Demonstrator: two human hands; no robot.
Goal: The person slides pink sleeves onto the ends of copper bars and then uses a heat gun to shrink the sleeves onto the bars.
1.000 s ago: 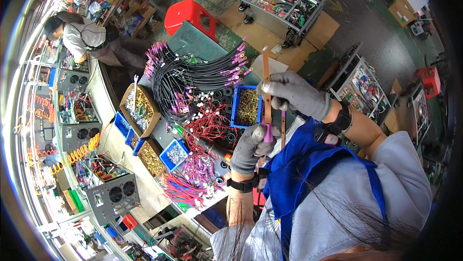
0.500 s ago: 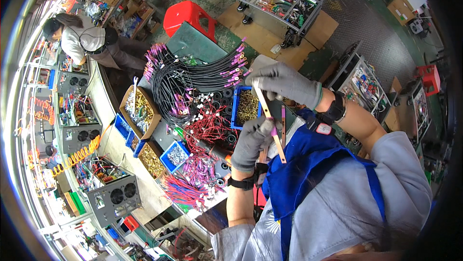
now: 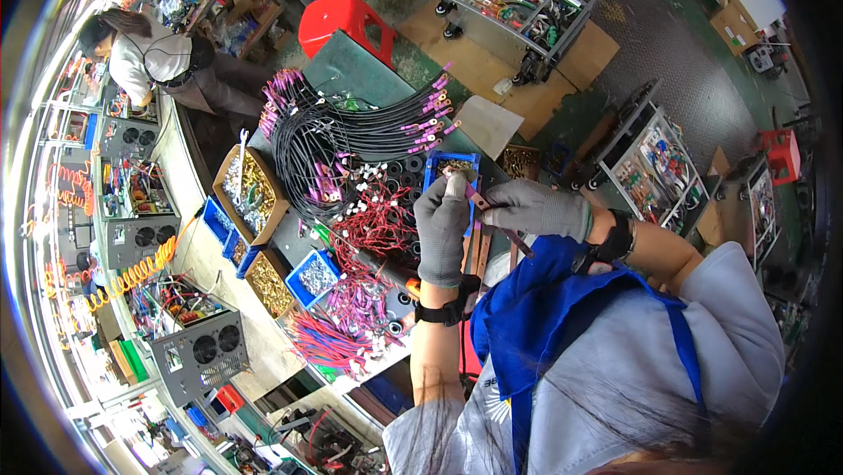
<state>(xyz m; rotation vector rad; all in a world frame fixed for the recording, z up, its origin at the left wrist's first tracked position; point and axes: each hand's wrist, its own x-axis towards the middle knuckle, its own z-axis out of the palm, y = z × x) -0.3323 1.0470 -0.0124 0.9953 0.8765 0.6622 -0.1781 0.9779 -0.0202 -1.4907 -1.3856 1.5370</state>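
A flat copper bar (image 3: 519, 243) with holes and a purple section slants between my gloved hands. My left hand (image 3: 442, 225) is closed at its upper end, thumb uppermost; whether a small part is also pinched there is hidden. Lower down, my right hand (image 3: 543, 212) grips the same bar from the right, fingers pressed together. Just beyond my fingertips sits a blue bin (image 3: 475, 159) of small brass-coloured parts, partly covered by my left hand. More copper bars (image 3: 479, 254) lie below the hands, beside my blue apron (image 3: 527, 299).
Black cables (image 3: 303, 137) with purple-sleeved lugs cover the bench, beside red wires (image 3: 382, 222). A cordless-looking orange-and-black tool (image 3: 399, 278) lies near my left wrist. Cardboard boxes of fasteners (image 3: 270, 282) stand at left. A red stool (image 3: 342, 25) and people are beyond.
My left hand has moved up to the bar's upper end, while my right hand has come down along it. The bar has tilted and turned. Another person has entered at the top left.
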